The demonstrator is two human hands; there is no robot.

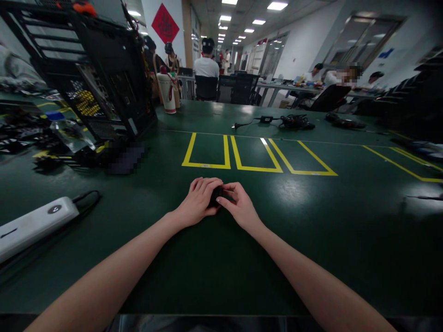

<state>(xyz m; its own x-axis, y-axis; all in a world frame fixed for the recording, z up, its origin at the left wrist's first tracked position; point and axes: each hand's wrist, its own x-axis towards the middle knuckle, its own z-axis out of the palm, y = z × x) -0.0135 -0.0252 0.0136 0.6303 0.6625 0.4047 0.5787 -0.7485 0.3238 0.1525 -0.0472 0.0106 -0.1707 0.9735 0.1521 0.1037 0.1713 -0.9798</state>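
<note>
Both my hands meet in the middle of the dark green table, closed around a small black object. My left hand cups it from the left with curled fingers over its top. From the right, my right hand pinches it between thumb and fingers. Most of the object is hidden between the fingers, so I cannot make out what it is. Just beyond the hands lie three yellow tape boxes marked on the table.
A white power strip with a black cable lies at the near left. A black open computer case stands at the far left among loose parts. Black cables and an adapter lie farther back. People sit at desks beyond.
</note>
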